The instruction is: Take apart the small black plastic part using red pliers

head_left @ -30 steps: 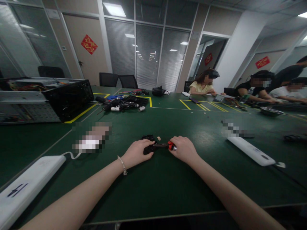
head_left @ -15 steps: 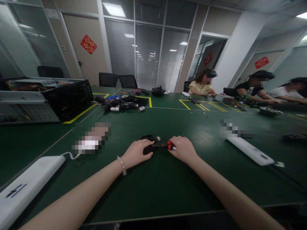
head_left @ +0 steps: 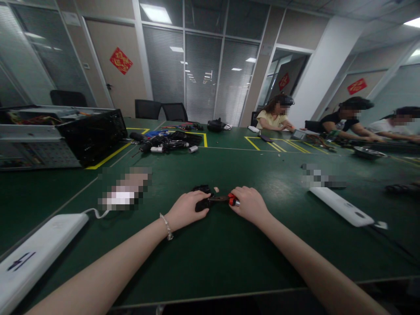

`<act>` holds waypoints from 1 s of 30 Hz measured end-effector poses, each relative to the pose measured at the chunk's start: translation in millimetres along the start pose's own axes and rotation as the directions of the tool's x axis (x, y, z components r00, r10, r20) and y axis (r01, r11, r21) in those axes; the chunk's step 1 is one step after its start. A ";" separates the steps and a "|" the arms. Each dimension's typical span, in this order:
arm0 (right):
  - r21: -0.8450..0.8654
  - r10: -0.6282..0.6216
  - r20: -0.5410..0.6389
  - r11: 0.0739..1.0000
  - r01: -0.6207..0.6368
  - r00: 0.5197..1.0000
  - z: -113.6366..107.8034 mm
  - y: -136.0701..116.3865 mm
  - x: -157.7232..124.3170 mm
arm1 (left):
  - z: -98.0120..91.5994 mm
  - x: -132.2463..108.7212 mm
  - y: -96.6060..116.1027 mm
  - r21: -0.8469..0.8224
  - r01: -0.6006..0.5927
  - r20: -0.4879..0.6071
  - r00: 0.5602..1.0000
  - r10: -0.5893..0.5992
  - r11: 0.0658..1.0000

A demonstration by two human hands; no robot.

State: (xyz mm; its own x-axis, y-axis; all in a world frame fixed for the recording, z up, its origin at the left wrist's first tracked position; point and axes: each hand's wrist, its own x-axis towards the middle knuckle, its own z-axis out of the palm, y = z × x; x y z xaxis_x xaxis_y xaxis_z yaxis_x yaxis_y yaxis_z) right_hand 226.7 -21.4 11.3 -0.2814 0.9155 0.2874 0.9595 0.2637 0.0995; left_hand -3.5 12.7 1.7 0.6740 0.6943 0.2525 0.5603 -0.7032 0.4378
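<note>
Left hand (head_left: 186, 211): grip closed over small black part (head_left: 201, 204), pressing it on the worktop (head_left: 210, 258) so it sat steady | right hand (head_left: 251, 204): grip wrapped round red-handled tool (head_left: 232, 200), probably a screwdriver, tip held level against that part.

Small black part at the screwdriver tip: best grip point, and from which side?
Take the black part by its left end, coming from the left and pressing it flat onto the table, as the left hand does. The screwdriver in the right hand lies nearly level and meets the part from the right, so that side should probably stay free.
</note>
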 end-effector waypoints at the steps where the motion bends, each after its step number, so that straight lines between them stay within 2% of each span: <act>1: 0.002 -0.002 -0.002 1.000 0.002 1.000 0.3 -0.2 0.2 | -0.2 0.0 0.2 0.000 0.000 -0.001 1.000 0.000 1.000; 30: 0.003 0.008 0.015 1.000 -0.008 1.000 -2.0 -1.4 0.3 | 0.6 0.4 -1.0 -0.009 0.002 -0.004 1.000 -0.002 1.000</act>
State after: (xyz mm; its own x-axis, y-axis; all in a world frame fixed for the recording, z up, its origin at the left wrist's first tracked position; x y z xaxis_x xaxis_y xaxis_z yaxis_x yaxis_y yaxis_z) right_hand 225.2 -22.1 13.1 -0.2731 0.9220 0.2744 0.9618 0.2569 0.0942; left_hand -3.6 13.6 0.9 0.6709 0.6965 0.2545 0.5575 -0.7001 0.4461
